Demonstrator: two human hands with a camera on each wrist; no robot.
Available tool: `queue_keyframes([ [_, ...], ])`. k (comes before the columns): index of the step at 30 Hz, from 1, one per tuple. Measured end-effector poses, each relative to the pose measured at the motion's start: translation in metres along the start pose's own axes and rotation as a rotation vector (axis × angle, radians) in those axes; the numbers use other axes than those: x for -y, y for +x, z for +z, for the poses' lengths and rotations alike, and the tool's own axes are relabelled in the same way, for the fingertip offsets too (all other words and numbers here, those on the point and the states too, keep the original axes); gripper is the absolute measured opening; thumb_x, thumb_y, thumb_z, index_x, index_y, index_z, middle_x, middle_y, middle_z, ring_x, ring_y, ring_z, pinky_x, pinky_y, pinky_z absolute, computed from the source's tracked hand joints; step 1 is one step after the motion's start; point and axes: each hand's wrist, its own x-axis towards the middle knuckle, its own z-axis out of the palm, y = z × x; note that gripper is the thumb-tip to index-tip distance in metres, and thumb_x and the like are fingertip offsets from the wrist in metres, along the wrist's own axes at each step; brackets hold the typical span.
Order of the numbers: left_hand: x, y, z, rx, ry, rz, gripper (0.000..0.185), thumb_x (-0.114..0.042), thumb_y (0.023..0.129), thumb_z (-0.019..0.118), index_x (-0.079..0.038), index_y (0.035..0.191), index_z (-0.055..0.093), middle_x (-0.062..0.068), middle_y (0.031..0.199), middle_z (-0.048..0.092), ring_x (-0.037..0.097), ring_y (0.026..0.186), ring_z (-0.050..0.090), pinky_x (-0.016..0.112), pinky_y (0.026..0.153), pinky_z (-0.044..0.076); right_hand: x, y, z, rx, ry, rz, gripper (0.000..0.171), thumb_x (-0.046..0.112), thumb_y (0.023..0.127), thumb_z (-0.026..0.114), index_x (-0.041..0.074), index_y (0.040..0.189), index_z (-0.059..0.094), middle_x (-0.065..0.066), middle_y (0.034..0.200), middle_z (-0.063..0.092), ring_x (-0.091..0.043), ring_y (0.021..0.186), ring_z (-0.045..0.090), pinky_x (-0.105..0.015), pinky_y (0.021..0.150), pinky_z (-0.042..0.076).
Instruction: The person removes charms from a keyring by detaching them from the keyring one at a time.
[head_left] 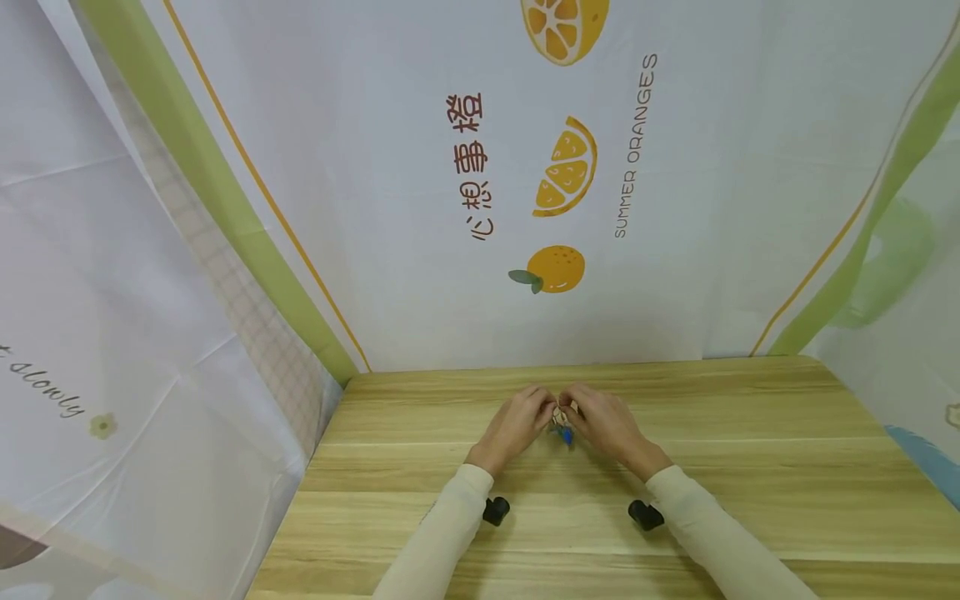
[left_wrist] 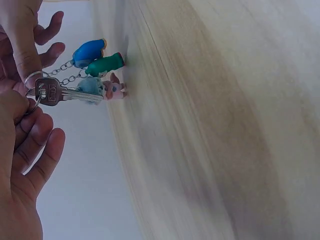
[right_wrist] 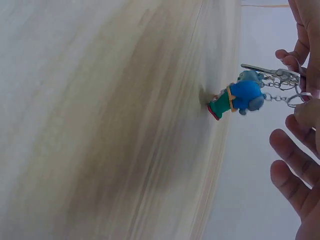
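Above the middle of the light wooden table point(head_left: 750, 467), the left hand point(head_left: 517, 427) and the right hand point(head_left: 611, 423) meet, both pinching the metal ring of a keyring point(left_wrist: 35, 82) bearing a silver key point(left_wrist: 62, 94) and small blue, green and pink figurine charms point(left_wrist: 102, 67), whose tips touch the tabletop.

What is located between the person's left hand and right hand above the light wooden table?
Between the left hand and right hand hangs a silver key ring with key and small blue, green and pink figures; the head view shows this.
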Motion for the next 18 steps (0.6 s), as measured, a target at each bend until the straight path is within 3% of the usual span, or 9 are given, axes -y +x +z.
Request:
queue_keyframes([
  [3, 0.002, -0.001, 0.0, -0.013, -0.002, 0.004, 0.016, -0.009, 0.11, 0.059, -0.004, 0.113, 0.073, 0.007, 0.108, 0.074, 0.015, 0.092, 0.073, 0.015, 0.077, 0.057, 0.002, 0.0, 0.001, -0.011, 0.016, 0.039, 0.009, 0.009, 0.098, 0.077, 0.012, 0.103, 0.071, 0.0, 0.093, 0.073, -0.003, 0.061, 0.053, -0.02, 0.053, 0.042],
  [8, 0.002, -0.001, -0.001, -0.019, -0.013, -0.007, 0.015, -0.011, 0.11, 0.059, -0.004, 0.113, 0.073, 0.007, 0.108, 0.074, 0.015, 0.091, 0.072, 0.016, 0.077, 0.057, 0.007, 0.001, -0.003, 0.037, 0.073, 0.131, 0.003, 0.016, 0.102, 0.072, 0.015, 0.1, 0.071, 0.005, 0.086, 0.069, 0.0, 0.058, 0.045, -0.02, 0.052, 0.039],
  [18, -0.002, 0.001, -0.003, -0.019, -0.02, -0.03, 0.012, -0.013, 0.108, 0.062, -0.007, 0.109, 0.073, 0.004, 0.102, 0.072, 0.01, 0.084, 0.065, 0.014, 0.071, 0.052, 0.013, 0.002, -0.004, 0.075, 0.131, 0.175, 0.012, 0.016, 0.1, 0.072, 0.019, 0.091, 0.064, 0.01, 0.079, 0.06, -0.001, 0.059, 0.043, -0.02, 0.053, 0.038],
])
